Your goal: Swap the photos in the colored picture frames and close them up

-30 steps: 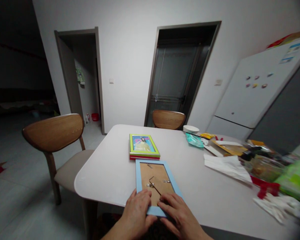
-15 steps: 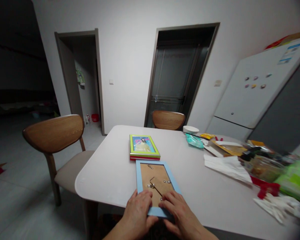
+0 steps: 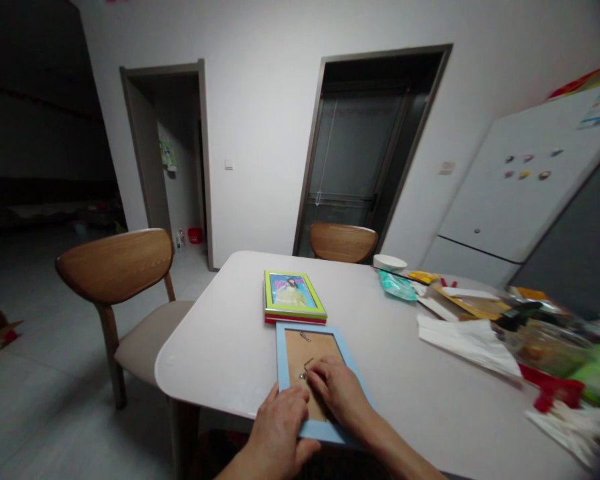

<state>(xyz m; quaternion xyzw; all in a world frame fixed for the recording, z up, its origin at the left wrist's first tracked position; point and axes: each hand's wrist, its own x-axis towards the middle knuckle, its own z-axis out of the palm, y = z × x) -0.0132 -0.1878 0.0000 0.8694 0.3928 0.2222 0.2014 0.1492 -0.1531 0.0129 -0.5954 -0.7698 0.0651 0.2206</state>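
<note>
A light blue picture frame lies face down at the table's near edge, its brown backing board showing. My left hand grips the frame's near left corner, thumb at the near edge and fingers over the top. Pinched fingers of my right hand are at the thin wire stand in the middle of the backing, covering part of it; the exact contact is hidden. A metal hanger sits near the board's far end. Just beyond the blue frame rests a stack with a green picture frame on top and red below.
On the table's right side lie a white bowl, a teal packet, white paper, a red item and white gloves. Wooden chairs stand at the left and far side.
My right hand has left the frame's near right corner and moved up and inward to the wire stand. My left hand still holds the near left corner. The view has shifted slightly.
</note>
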